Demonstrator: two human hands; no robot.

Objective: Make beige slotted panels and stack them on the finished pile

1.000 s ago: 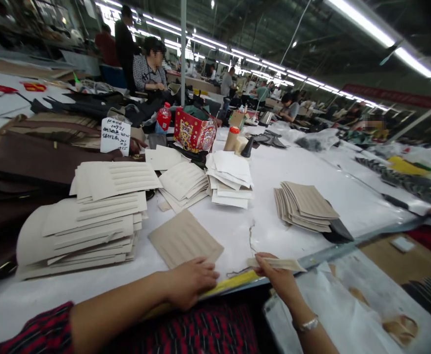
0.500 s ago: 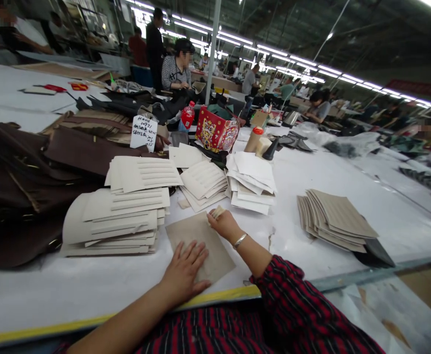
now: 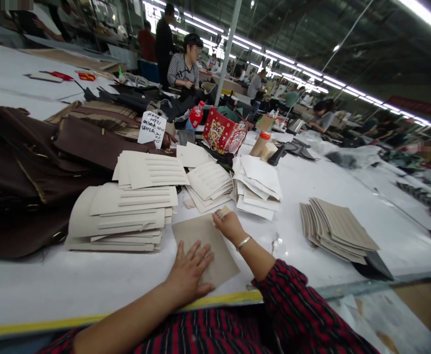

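Observation:
A flat grey-beige sheet (image 3: 222, 260) lies on the white table in front of me. My left hand (image 3: 188, 275) rests on its lower left part, fingers spread. At the sheet's far right corner my right hand (image 3: 232, 227) is closed around a small cream-coloured block (image 3: 222, 212), mostly hidden by the fingers; its material is unclear. Left of the sheet stands a pile of cream panels (image 3: 127, 216) with raised ribs. Behind it are a smaller pile of ribbed panels (image 3: 211, 182) and a stack of white pieces (image 3: 257, 182).
Ribbed beige panels (image 3: 340, 226) are stacked at right on a dark piece. Brown leather-like material (image 3: 23, 182) covers the left side. Farther back stand a handwritten card (image 3: 152, 130), a red-labelled bottle (image 3: 195, 116), a red patterned box (image 3: 224, 130) and an orange-capped bottle (image 3: 261, 144). Co-workers sit beyond.
The camera view has shifted slightly, so the scene sits a little farther right. Both hands keep nearly the same places on the sheet.

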